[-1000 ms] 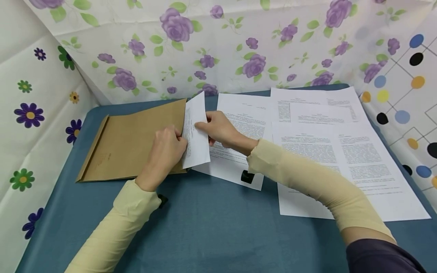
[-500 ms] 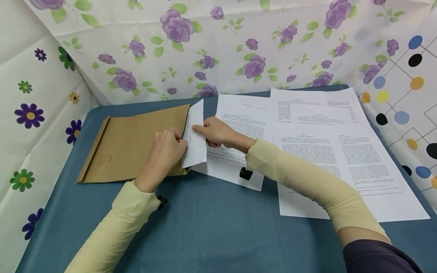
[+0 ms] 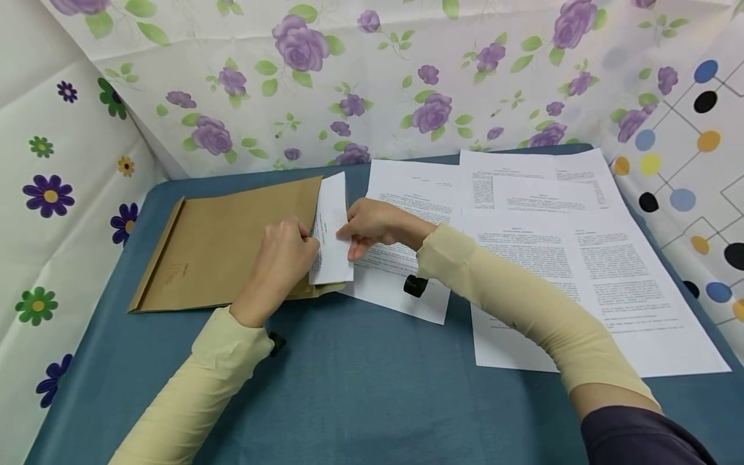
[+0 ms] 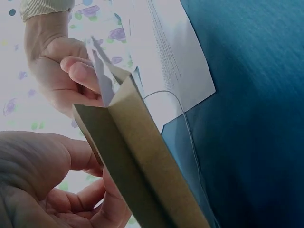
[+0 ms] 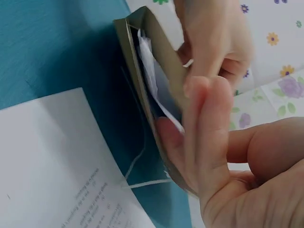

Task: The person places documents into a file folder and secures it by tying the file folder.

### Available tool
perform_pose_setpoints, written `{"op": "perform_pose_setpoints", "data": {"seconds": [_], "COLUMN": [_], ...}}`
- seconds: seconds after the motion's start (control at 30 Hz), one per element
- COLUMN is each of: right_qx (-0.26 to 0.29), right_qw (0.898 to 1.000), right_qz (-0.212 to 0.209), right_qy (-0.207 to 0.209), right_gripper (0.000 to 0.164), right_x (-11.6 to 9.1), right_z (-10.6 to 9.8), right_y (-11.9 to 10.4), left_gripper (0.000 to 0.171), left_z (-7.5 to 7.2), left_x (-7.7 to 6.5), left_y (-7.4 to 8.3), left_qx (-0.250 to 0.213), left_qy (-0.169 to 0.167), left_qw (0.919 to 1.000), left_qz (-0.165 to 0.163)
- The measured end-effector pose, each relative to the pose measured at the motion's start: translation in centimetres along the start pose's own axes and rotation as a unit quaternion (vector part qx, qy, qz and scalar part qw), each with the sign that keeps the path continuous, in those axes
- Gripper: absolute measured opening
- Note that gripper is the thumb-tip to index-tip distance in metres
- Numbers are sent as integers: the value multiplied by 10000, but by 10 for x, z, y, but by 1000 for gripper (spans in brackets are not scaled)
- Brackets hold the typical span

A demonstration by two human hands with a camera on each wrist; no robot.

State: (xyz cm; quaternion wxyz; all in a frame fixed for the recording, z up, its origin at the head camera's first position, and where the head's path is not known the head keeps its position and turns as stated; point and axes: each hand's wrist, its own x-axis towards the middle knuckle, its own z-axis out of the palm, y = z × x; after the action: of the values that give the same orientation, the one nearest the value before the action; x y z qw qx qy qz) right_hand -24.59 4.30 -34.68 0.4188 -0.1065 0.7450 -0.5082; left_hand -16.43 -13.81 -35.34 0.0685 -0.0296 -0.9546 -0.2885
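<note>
A brown envelope point(image 3: 232, 252) lies on the table with its mouth toward the right. White printed paper point(image 3: 330, 206) sticks out of that mouth, the rest of it hidden inside. My left hand point(image 3: 281, 268) pinches the envelope's upper panel at the mouth, lifting it; the left wrist view shows the folded side gusset point(image 4: 137, 152). At the paper's outer end, my right hand point(image 3: 374, 223) pinches it with digits above and below. The right wrist view shows the paper point(image 5: 154, 80) between the spread envelope panels, with right fingertips right at the opening.
Another printed sheet point(image 3: 407, 284) lies just right of the envelope, partly under my right hand. Several overlapping printed sheets point(image 3: 523, 329) cover the table's right side. A thin string point(image 4: 190, 137) hangs from the envelope mouth. Patterned cloth point(image 3: 372, 77) stands behind the blue table point(image 3: 372, 400).
The paper has gone lower and flatter at the envelope's mouth, and the lower panel's edge now shows beneath it. My right hand has shifted slightly down. The left hand keeps its hold.
</note>
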Motion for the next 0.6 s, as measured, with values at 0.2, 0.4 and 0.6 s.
{"op": "perform_pose_setpoints", "data": {"seconds": [0.2, 0.4, 0.6], "right_qx": [567, 681, 820], "right_qw": [9983, 9975, 9964], "right_qz": [116, 146, 108], "right_qy": [23, -93, 159], "right_gripper": [30, 34, 38], "right_x": [6, 11, 12], "right_z": [5, 10, 9], "right_y": [-1, -4, -5], "left_gripper": [14, 26, 28], "left_z": [-1, -3, -3], "left_x": [-1, -2, -2], "left_y": [2, 2, 5], "left_qx": [-10, 98, 230], "left_qy": [-19, 0, 13], "left_qw": [10000, 10000, 9997], "left_qz": [2, 5, 17]}}
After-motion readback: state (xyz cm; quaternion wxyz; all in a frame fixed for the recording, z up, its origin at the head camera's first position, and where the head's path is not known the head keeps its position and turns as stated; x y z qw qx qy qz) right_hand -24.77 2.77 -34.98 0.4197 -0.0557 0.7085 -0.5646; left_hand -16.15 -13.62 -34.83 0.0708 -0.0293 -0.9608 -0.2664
